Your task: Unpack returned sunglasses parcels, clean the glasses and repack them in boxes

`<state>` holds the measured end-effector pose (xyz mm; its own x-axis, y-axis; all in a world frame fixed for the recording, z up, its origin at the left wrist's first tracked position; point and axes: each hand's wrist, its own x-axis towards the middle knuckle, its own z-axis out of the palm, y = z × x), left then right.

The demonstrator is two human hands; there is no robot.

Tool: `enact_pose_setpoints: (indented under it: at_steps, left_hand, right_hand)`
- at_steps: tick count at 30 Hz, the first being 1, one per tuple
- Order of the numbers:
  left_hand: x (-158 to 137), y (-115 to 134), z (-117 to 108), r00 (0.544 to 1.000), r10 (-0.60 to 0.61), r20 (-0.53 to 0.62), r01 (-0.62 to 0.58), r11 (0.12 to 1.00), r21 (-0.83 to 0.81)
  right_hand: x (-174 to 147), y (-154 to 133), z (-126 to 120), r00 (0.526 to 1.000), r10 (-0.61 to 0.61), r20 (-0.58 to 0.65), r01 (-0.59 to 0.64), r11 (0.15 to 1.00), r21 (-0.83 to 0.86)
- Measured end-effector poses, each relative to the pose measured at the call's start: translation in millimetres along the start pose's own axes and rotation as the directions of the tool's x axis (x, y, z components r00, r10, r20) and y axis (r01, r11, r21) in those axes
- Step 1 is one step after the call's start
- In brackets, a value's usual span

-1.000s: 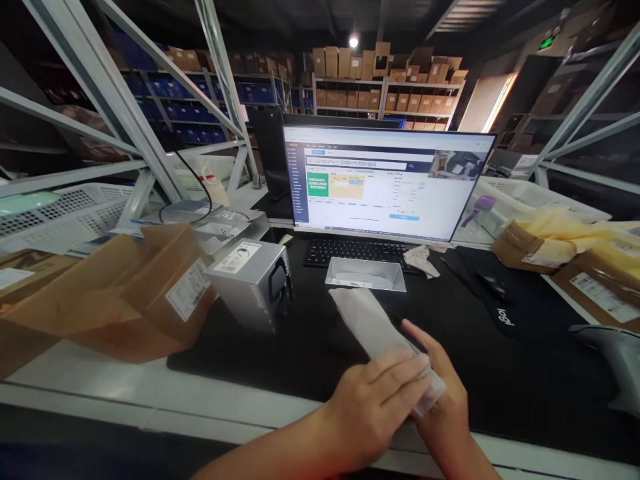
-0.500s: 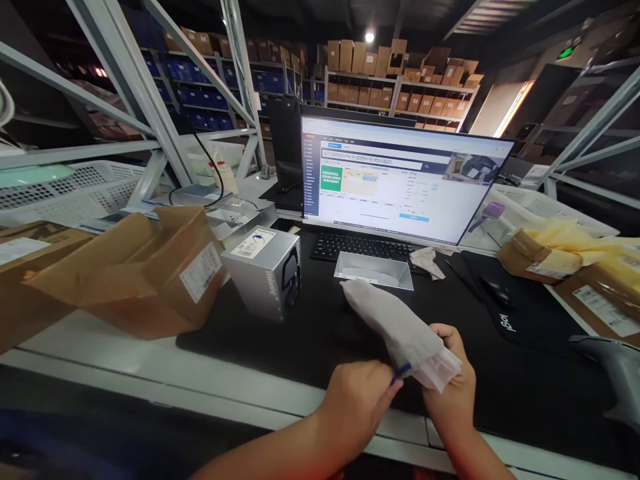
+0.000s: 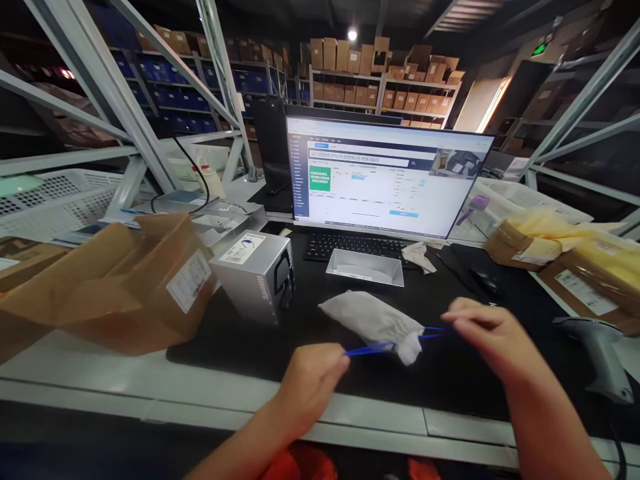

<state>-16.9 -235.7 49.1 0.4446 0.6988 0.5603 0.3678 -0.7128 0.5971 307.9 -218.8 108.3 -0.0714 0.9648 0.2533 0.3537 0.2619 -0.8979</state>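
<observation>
A light grey cloth drawstring pouch (image 3: 367,320) lies on the black desk mat, its mouth gathered at the right end. Blue drawstrings (image 3: 373,349) stretch out from both sides of that mouth. My left hand (image 3: 313,380) is closed on the string at the left, and my right hand (image 3: 483,333) pinches the string at the right. What fills the pouch is hidden. Beyond it sits an open shallow white-grey tray (image 3: 365,279), in front of the keyboard. To the left stands a silver product box (image 3: 253,280) with a label on top.
An open cardboard carton (image 3: 135,293) takes up the left of the desk. A monitor (image 3: 380,180) and keyboard (image 3: 345,245) are at the back. On the right are a mouse (image 3: 485,280), a barcode scanner (image 3: 597,357) and taped cardboard boxes (image 3: 585,273).
Both hands have moved apart, drawing the blue strings out to either side. The pouch, held up by my right hand before, now rests lower with its mouth cinched.
</observation>
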Motion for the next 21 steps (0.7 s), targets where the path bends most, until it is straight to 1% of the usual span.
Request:
enact_pose_setpoints:
  at_steps: [1, 2, 3, 4, 6, 9, 11, 12, 13, 15, 18, 19, 21]
  left_hand:
    - [-3.7, -4.8, -6.2, 1.000, -0.007, 0.023, 0.007, 1.000, 0.010]
    - [-7.6, -8.9, -10.3, 0.999, -0.001, 0.052, 0.000, 1.000, 0.022]
    - [-11.5, -12.3, -12.5, 0.997, 0.010, 0.083, -0.012, 0.999, 0.030]
    - [-15.0, -14.7, -13.0, 0.994, 0.017, 0.112, -0.021, 0.999, 0.037]
    - [-18.6, -17.2, -11.9, 0.989, -0.003, 0.145, -0.006, 0.998, 0.061]
    - [-11.7, -16.0, -13.2, 0.986, -0.033, 0.162, 0.012, 0.992, 0.127]
    - [0.7, -13.9, -17.3, 0.986, -0.048, 0.158, 0.020, 0.985, 0.173]
    - [8.4, -13.2, -19.3, 0.986, -0.056, 0.159, 0.025, 0.981, 0.190]
    - [16.6, -13.1, -20.7, 0.984, -0.069, 0.165, 0.035, 0.979, 0.201]
    - [32.8, -14.3, -20.7, 0.975, -0.114, 0.192, 0.076, 0.978, 0.194]
    - [53.7, -17.3, -13.1, 0.945, -0.187, 0.267, 0.163, 0.981, 0.109]
    - [59.4, -17.3, -9.6, 0.937, -0.198, 0.289, 0.180, 0.980, 0.088]
    - [69.0, -14.6, -3.1, 0.924, -0.195, 0.330, 0.179, 0.981, 0.078]
  right_hand:
    - [-1.2, 6.7, -10.6, 0.984, 0.087, -0.155, -0.067, 0.989, 0.135]
    - [-2.8, 14.0, -18.0, 0.946, 0.188, -0.264, -0.121, 0.961, 0.250]
    - [-4.6, 21.2, -22.1, 0.904, 0.283, -0.320, -0.169, 0.925, 0.341]
    - [-6.6, 27.5, -23.4, 0.875, 0.360, -0.323, -0.215, 0.887, 0.408]
    - [-10.5, 35.9, -20.5, 0.849, 0.458, -0.265, -0.283, 0.816, 0.504]
    - [-15.3, 38.3, -15.0, 0.842, 0.517, -0.155, -0.298, 0.685, 0.665]
    - [-17.6, 36.7, -16.1, 0.834, 0.538, -0.121, -0.263, 0.580, 0.771]
    - [-18.4, 35.9, -18.0, 0.824, 0.552, -0.126, -0.229, 0.529, 0.817]
    - [-19.0, 35.4, -20.6, 0.806, 0.572, -0.150, -0.185, 0.485, 0.855]
    - [-20.1, 35.6, -26.5, 0.750, 0.621, -0.227, -0.087, 0.433, 0.897]
    - [-21.6, 40.2, -34.6, 0.659, 0.666, -0.351, 0.042, 0.433, 0.900]
    - [-21.9, 42.9, -36.9, 0.636, 0.668, -0.386, 0.077, 0.443, 0.893]
    - [-21.3, 49.5, -40.2, 0.610, 0.655, -0.447, 0.131, 0.473, 0.871]
